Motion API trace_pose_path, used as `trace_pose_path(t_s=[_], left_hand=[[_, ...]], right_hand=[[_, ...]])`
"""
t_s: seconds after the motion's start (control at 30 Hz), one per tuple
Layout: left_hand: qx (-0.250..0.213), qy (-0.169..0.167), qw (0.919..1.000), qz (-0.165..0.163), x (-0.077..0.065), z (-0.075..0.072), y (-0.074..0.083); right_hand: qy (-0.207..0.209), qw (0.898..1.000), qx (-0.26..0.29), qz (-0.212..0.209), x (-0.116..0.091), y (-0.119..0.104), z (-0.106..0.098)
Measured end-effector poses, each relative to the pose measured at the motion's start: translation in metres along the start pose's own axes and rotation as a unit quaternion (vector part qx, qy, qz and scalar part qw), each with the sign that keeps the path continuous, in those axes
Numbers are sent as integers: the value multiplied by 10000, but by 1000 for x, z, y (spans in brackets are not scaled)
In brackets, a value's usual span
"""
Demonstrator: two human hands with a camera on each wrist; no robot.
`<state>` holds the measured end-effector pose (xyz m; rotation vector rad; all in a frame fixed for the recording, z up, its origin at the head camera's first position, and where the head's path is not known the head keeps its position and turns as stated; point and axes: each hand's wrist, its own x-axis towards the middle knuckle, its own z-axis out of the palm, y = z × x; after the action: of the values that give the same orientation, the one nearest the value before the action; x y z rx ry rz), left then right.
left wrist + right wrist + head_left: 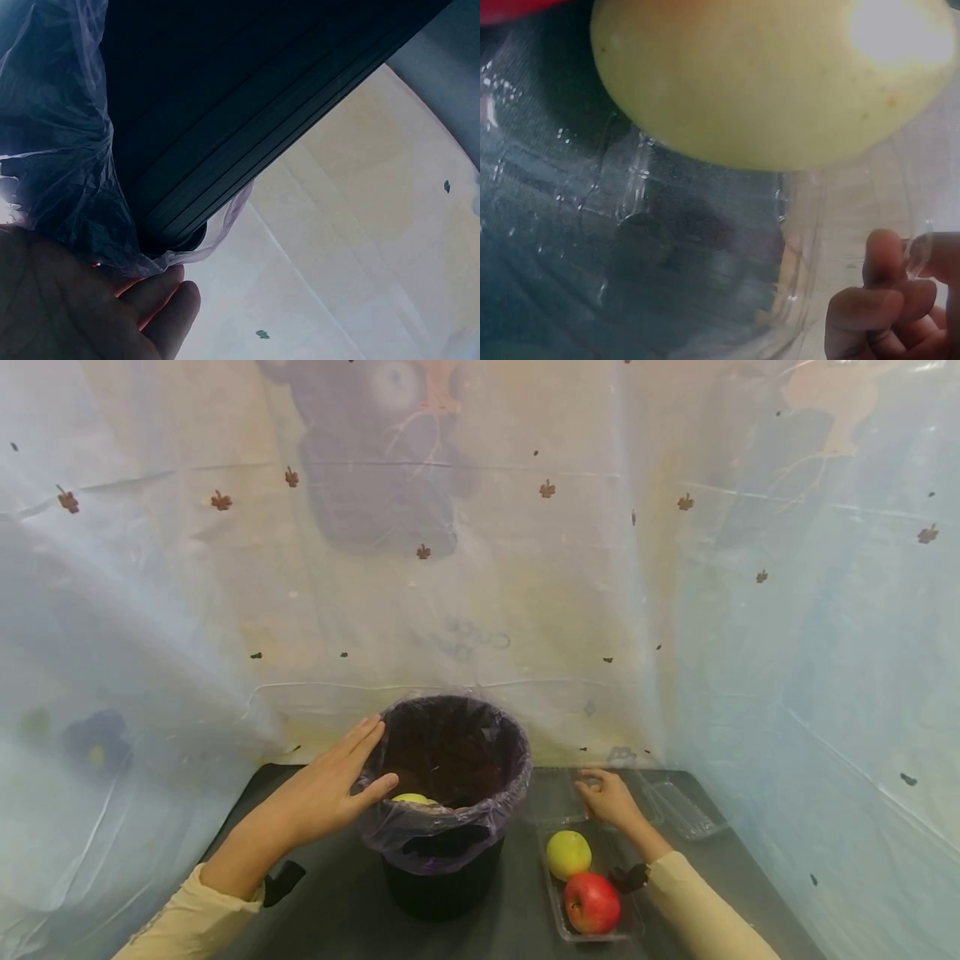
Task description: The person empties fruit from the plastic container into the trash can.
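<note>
The bin [442, 893] is stood mouth upward, its bag [495, 814] touched by the left hand [326, 793], fingers straight. The tray [553, 902] is aligned lengthwise fore-and-aft; clear plastic [555, 797] is pinched by the right hand [611, 800].

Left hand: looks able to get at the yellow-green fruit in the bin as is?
Probably yes: the left hand is at the rim of the bin, the mouth is uncovered, and the yellow-green fruit shows just inside the near edge. Much of it is hidden, though.
</note>
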<state>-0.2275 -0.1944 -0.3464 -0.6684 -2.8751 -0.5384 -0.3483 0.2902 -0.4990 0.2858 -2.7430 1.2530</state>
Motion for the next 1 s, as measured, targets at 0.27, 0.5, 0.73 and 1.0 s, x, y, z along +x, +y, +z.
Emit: trace_pose_path(t_s=[0.27,0.5,0.73,1.0], left_hand=[[20,-21,10000,-3,0,-1,1],[35,-4,10000,19,1,0,1],[-13,-26,10000,23,0,0,1],[-62,-36,10000,7,-1,-2,1]], right_hand=[[-14,9995,-282,164,-1,-2,2],[-2,9990,-377,239,-1,-5,2],[156,9970,-752,87,-4,-9,2],[504,9870,-1502,-282,-7,-20,0]])
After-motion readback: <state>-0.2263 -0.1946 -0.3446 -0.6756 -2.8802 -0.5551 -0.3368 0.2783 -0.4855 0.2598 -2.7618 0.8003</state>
